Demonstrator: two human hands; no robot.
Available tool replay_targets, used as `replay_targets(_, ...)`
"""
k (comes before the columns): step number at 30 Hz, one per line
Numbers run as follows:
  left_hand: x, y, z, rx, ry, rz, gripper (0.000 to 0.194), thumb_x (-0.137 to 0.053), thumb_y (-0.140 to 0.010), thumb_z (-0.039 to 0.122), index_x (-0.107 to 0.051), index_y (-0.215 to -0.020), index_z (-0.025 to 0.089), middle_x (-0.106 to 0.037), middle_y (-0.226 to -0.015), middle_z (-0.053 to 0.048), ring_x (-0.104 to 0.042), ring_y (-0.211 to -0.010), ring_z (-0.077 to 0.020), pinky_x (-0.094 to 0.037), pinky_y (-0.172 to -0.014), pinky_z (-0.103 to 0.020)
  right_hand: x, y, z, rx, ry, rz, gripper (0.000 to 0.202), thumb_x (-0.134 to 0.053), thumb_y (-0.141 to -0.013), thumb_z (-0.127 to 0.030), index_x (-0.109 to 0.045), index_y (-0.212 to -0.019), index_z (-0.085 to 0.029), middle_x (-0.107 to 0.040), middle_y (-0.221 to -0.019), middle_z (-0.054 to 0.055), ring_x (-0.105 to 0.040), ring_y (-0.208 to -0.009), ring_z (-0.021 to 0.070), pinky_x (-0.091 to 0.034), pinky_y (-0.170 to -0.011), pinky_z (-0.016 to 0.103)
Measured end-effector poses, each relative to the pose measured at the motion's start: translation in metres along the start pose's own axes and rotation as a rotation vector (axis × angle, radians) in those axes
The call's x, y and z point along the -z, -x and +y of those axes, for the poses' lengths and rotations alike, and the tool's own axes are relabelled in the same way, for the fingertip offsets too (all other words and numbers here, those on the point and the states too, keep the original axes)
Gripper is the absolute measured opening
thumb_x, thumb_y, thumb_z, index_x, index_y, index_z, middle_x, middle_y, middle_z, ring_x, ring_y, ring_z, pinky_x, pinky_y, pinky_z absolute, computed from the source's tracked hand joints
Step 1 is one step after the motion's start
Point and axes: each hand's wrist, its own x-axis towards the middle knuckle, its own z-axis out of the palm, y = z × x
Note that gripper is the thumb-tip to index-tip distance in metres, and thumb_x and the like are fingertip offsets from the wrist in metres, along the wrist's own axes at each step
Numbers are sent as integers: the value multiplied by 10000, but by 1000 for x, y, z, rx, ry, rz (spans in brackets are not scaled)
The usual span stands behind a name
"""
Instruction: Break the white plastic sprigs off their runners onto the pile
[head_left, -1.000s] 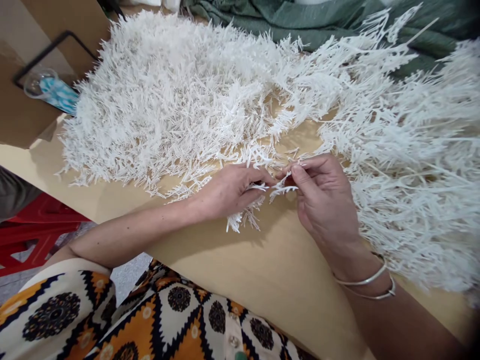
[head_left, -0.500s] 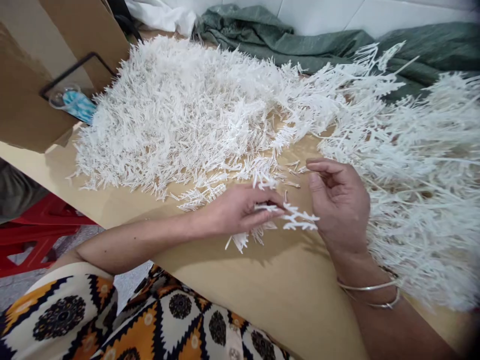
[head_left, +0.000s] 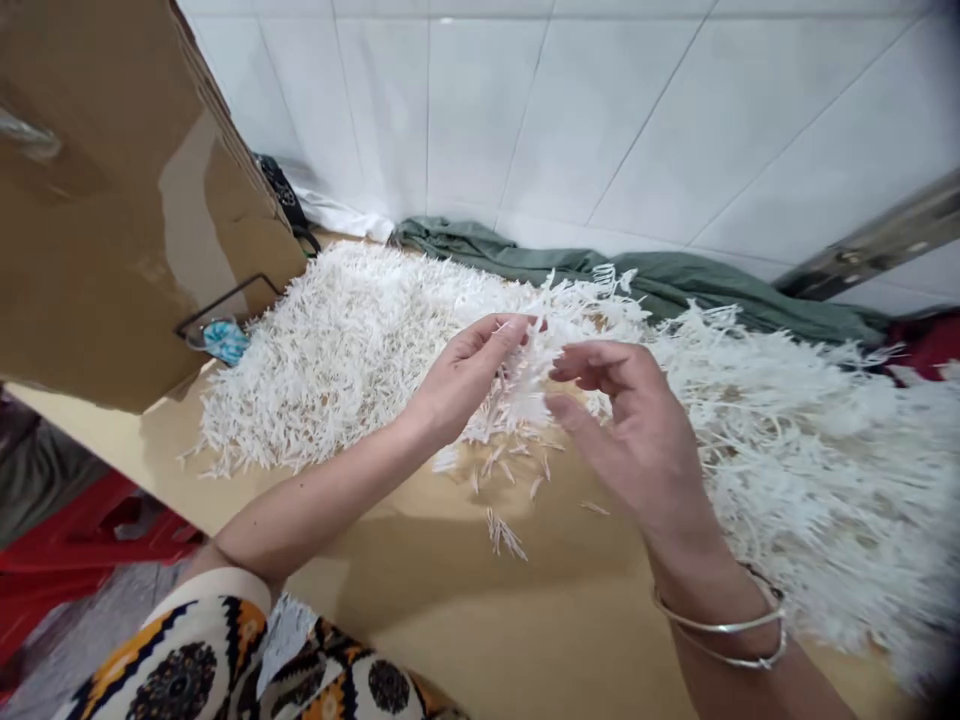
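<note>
White branched plastic pieces (head_left: 352, 330) form a large heap on the tan table (head_left: 480, 600), with longer strands (head_left: 795, 450) spread at the right. At the centre, my left hand (head_left: 472, 370) is closed, thumb against the fingers, on white pieces at its fingertips. My right hand (head_left: 630, 420) is just to the right, thumb apart from its curved fingers, with blurred white pieces beside the fingertips. A small loose bunch (head_left: 506, 535) lies on the table below the hands.
A cardboard box (head_left: 112, 220) stands at the left, with a clear cup holding something blue (head_left: 223, 340) at its side. Green cloth (head_left: 637, 280) lies along the tiled wall (head_left: 487, 110). A red stool (head_left: 97, 540) is at the lower left.
The view has tilted up, showing more wall. Both hands have moved farther over the table toward the heap, and my right thumb has parted from its fingers. Loose pieces now show below the hands.
</note>
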Motion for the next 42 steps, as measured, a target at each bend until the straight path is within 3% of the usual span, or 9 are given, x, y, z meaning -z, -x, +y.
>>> replay_targets(2,-8,-10,11,-37,-16,-33,283,-691,-966,505,-786,-1006,241,-730,-1037,-25,-620,-941,-146,-475,-879,-271,-9,-16,-12,-10,-1,88,431,-857,-820,-455,-643,-1150,-279,-698,-1087,24,-654,-940,200,-523,-920,417)
replay_targets(5,-10,-21,24,-79,-58,-94,271,-662,-989,482,-798,-1023,250,-733,-1073,-37,-633,-976,-149,-499,-850,-263,-14,-37,-20,-28,-27,203,217,-779,-885,-365,-642,-1022,-267,-712,-1002,12,-644,-849,175,-527,-829,379)
replay_targets(10,2,-31,33,-104,-62,-157,324,-632,-1011,513,-830,-1080,266,-753,-1117,-52,-654,-847,-111,-542,-840,-259,3,-56,-12,14,-131,99,74,-745,-941,-334,-708,-961,-273,-699,-840,-13,-618,-761,151,-493,-719,322)
replay_targets(18,-4,-35,27,-56,-75,-179,346,-688,-972,555,-845,-1088,269,-752,-1110,-46,-621,-779,-74,-559,-785,-217,13,-65,11,50,-194,69,244,-768,-934,-332,-653,-738,-242,-594,-707,-39,-513,-690,127,-417,-686,309)
replay_targets(24,-8,-38,21,17,11,-166,314,-818,-876,477,-827,-1062,224,-754,-972,-31,-675,-814,-96,-604,-883,-273,23,-64,12,42,-108,132,58,-748,-939,-323,-737,-954,-268,-709,-891,-12,-629,-833,159,-496,-789,329)
replay_targets(28,-14,-37,18,12,81,-61,250,-825,-874,376,-815,-1063,214,-744,-912,-6,-676,-805,-76,-592,-881,-238,29,-55,-8,121,85,266,120,-764,-929,-359,-713,-1001,-279,-729,-989,6,-661,-923,190,-519,-886,373)
replay_targets(35,-21,-31,14,-6,110,-30,192,-765,-924,343,-805,-1073,229,-761,-917,-6,-692,-844,-84,-573,-907,-235,8,-50,-16,113,339,219,308,-861,-817,-276,-632,-1023,-290,-728,-980,16,-671,-915,244,-539,-911,457)
replay_targets(38,-20,-34,10,1,123,-18,157,-781,-903,338,-809,-1008,223,-769,-950,-8,-696,-833,-90,-589,-914,-266,5,-54,-7,51,241,243,241,-798,-864,-265,-639,-1044,-285,-749,-1005,25,-686,-900,226,-559,-881,437)
replay_targets(42,-16,-37,8,16,96,-24,171,-789,-899,354,-806,-1014,229,-760,-885,1,-705,-773,-92,-602,-880,-280,16,-60,3,-2,-28,136,104,-739,-910,-301,-644,-920,-261,-717,-872,-2,-665,-779,168,-571,-752,345)
